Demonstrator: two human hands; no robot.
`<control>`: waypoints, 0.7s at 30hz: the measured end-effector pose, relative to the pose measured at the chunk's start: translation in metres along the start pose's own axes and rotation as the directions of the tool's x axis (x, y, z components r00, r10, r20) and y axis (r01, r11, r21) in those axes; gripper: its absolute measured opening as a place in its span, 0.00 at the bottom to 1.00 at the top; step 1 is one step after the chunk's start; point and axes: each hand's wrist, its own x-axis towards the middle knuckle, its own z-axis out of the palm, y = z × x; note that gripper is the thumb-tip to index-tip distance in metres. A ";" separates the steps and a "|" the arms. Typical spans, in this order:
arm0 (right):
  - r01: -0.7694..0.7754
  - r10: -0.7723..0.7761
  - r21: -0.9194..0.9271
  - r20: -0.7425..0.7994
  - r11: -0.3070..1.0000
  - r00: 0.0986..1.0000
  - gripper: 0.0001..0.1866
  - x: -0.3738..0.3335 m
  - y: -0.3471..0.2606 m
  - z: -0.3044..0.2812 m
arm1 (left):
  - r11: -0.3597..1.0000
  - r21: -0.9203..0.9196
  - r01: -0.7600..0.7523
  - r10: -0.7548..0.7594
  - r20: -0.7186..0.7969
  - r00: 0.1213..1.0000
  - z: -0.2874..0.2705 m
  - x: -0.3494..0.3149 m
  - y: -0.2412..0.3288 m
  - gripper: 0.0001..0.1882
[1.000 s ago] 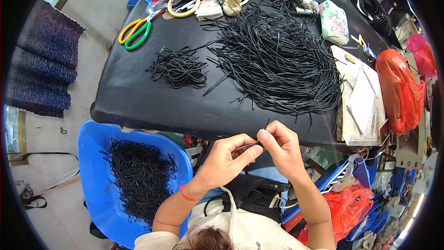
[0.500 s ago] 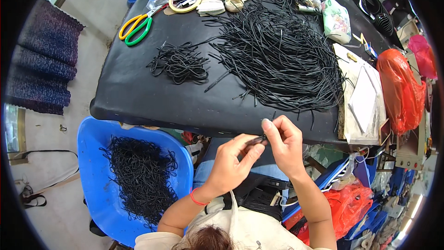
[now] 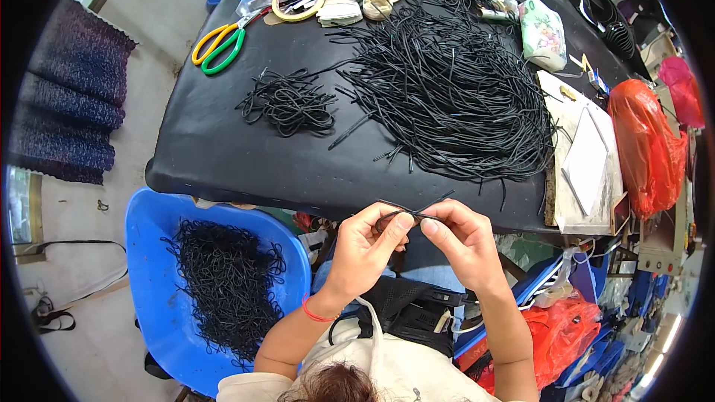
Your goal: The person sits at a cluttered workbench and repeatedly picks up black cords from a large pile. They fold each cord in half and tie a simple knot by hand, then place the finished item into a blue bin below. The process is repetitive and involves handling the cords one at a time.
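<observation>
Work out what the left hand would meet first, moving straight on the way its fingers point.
Beyond the black cord it holds, the left hand would probably meet the right hand first, close by on its right; depth is hard to judge.

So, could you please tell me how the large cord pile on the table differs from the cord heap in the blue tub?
The large pile lies on the black table, while the cord heap sits in the blue tub. Strands in the large pile run long, many side by side; those in the cord heap are curled and tangled. The large pile also looks wider than the cord heap. Both are thin black cord.
</observation>
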 end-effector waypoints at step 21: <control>0.212 -0.223 -0.194 -0.038 0.958 0.974 0.10 0.014 -0.012 0.001 | 0.985 -0.127 0.116 -0.085 0.227 0.970 -0.001 0.009 0.018 0.10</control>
